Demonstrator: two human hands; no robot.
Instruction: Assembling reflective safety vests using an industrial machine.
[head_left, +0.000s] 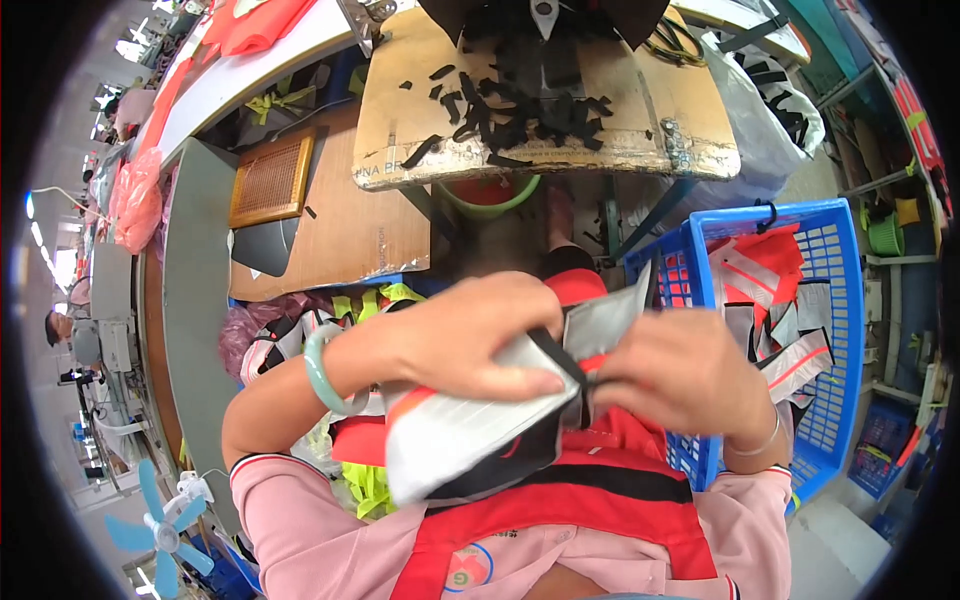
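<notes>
Above my lap, a folded piece of silver-grey reflective fabric (pixel 455 440) with orange stripes and black trim is held between my two hands. My left hand (pixel 470 335), a green bangle on its wrist, lies across the fabric with thumb on top and fingers curled around it. A black strap (pixel 562 362) runs over the fold between the hands. Slightly blurred, my right hand (pixel 685 375) has its fingers closed at the strap and the fabric's right edge; its fingertips are partly hidden. Grey fabric also sticks up behind the right hand.
Ahead stands a worn board-topped table (pixel 385 145) strewn with short black strips (pixel 540 120). To the right, a blue plastic basket (pixel 848 300) holds red and grey fabric pieces. At left are a wooden board (pixel 350 200) and bundled yellow-green pieces (pixel 370 490). A green basin (pixel 490 205) sits underneath.
</notes>
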